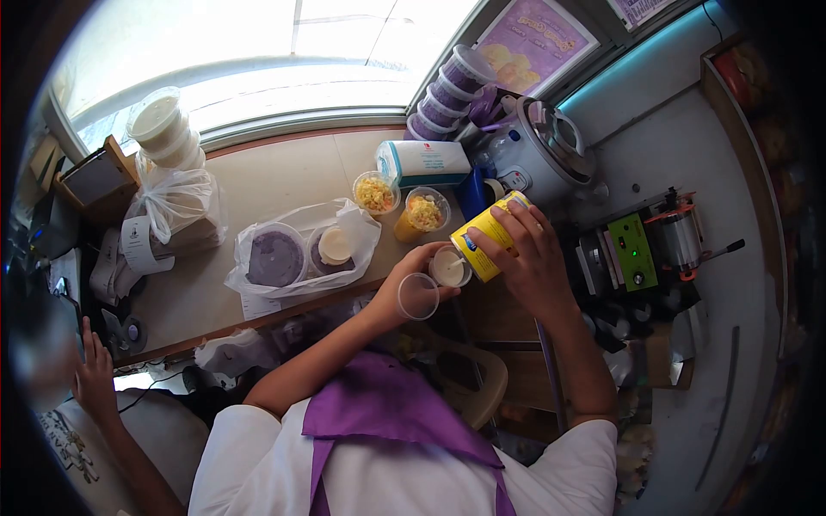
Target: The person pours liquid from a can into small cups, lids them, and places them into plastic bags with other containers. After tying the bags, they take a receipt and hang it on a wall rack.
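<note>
My left hand (397, 286) is wrapped round a small clear cup (450, 267) with creamy white liquid in it. An empty clear cup (418, 297) sits against the same hand. My right hand (532, 258) grips a yellow can (489, 239), tilted with its lower end at the small cup's rim; a thin white stream runs into the cup. Just beyond stand two clear cups topped with yellow bits, an orange one (422, 215) and another (375, 193). To their left, an open plastic bag (351, 212) holds a purple tub (276, 256) and a second tub with a cream lid (334, 246).
A tissue pack (426, 162), stacked purple tubs (447, 95) and a rice cooker (538, 150) line the back. Rightward is a green-fronted machine (635, 251). A tied bag (176, 211) stands at left, near another person's hand (93, 374).
</note>
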Motion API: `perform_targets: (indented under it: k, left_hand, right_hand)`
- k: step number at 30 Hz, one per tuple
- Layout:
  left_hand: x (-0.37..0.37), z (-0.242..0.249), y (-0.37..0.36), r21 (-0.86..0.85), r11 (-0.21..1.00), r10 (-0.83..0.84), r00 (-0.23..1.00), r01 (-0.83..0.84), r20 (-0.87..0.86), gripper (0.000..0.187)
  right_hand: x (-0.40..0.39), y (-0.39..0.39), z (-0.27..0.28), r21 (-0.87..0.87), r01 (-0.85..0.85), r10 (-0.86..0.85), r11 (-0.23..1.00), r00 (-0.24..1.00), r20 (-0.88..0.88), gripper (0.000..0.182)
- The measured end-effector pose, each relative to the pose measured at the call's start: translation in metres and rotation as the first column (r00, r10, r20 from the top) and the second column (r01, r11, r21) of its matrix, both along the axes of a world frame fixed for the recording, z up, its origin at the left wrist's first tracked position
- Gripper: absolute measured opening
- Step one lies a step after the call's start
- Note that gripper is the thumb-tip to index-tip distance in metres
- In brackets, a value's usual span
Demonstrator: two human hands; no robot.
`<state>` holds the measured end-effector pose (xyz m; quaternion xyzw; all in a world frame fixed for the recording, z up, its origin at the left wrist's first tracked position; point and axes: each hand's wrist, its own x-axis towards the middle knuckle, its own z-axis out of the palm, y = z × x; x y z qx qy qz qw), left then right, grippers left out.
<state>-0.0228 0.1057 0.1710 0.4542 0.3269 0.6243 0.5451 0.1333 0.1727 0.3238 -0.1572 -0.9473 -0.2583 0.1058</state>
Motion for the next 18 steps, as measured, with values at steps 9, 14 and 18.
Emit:
perform_targets:
  k: [9,14,18]
  left_hand:
    - [0.005,-0.003,0.004,0.019,0.999,0.033,0.999,-0.033,-0.025,0.065]
    - [0.005,-0.003,0.005,0.027,0.999,0.034,0.998,-0.033,-0.049,0.065]
    - [0.005,-0.005,0.006,0.034,0.999,0.036,0.997,-0.033,-0.074,0.065]
  right_hand:
    - [0.005,0.004,-0.001,-0.034,0.030,-0.030,0.999,1.000,-0.002,0.049]
    - [0.007,0.005,-0.001,-0.117,0.058,-0.067,0.991,0.995,-0.069,0.057]
    - [0.011,0.010,-0.006,-0.212,0.064,-0.094,0.975,0.986,-0.135,0.070]
